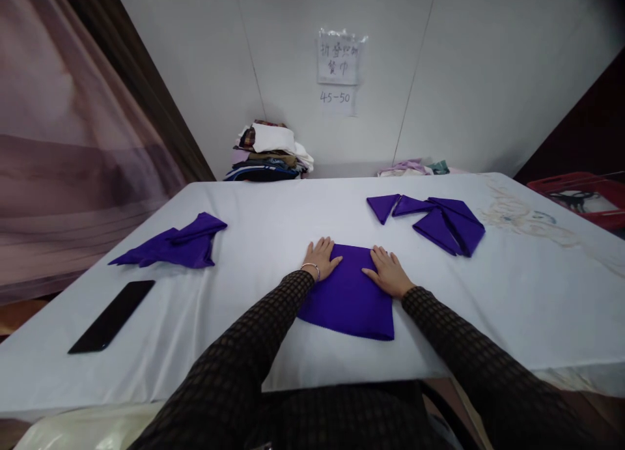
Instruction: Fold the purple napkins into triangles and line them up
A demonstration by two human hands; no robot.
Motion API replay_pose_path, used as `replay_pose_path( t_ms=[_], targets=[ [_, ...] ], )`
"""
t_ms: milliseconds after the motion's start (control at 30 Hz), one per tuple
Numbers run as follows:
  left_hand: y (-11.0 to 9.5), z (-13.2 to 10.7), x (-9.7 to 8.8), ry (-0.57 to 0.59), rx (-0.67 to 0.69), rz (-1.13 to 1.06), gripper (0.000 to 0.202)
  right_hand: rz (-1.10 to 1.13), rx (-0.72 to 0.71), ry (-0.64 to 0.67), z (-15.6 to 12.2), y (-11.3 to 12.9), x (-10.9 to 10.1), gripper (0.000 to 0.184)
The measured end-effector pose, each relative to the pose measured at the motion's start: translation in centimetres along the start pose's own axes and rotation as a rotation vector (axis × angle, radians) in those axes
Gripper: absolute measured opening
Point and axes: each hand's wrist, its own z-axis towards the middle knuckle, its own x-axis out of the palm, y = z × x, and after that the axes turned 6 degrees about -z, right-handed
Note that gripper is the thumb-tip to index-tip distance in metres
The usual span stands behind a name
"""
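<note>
Left grip (321, 260) and right grip (389, 274) touch purple cloth (352, 300) between them.

We count two hands (319, 260), one flat purple cloth (349, 300), apparently four folded pieces (461, 221) far right, one phone (113, 316) left.

A folded purple cloth (351, 300) lies on the white-covered bench (283, 209). The left hand (319, 258), a bracelet (311, 266) at its wrist, lies flat on the cloth's far-left edge; the right hand (389, 273) lies with fingers extended on its far-right edge. Left of the cloth are a rumpled purple napkin (188, 245) and a black slab (112, 316). Beyond it to the right are folded purple pieces (463, 225); beyond it to the left, stacked fabrics (271, 149).
</note>
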Motion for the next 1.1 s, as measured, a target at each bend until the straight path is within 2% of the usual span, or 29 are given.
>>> replay_pose_path(
  t_ms=[133,367,567,700,867,967,1100],
  targets=[
    [0.0,0.1,0.1,0.001,0.000,-0.010,0.067,-0.002,-0.004,-0.027,-0.3,-0.3,1.0,0.073],
    [1.1,0.4,-0.5,0.008,-0.034,-0.038,0.057,0.005,-0.003,-0.030,-0.4,-0.3,0.8,0.073],
    [2.6,0.8,-2.0,-0.091,-0.182,0.012,0.042,0.032,-0.005,-0.022,-0.3,-0.4,0.9,0.073],
    [1.8,1.3,-2.9,-0.120,-0.134,0.026,0.034,0.134,0.006,0.008,0.1,-0.8,0.3,0.069],
    [0.9,2.2,-3.6,-0.094,-0.077,0.040,0.026,0.125,0.146,-0.081,0.4,-2.1,-1.4,0.052],
    [0.9,3.1,-4.0,-0.052,-0.095,0.040,0.021,0.070,0.241,-0.043,0.7,-2.6,-2.3,0.041],
    [1.2,3.9,-4.3,-0.003,-0.128,0.009,0.015,0.062,0.273,-0.009,1.6,-2.5,-2.6,0.039]
  ],
)
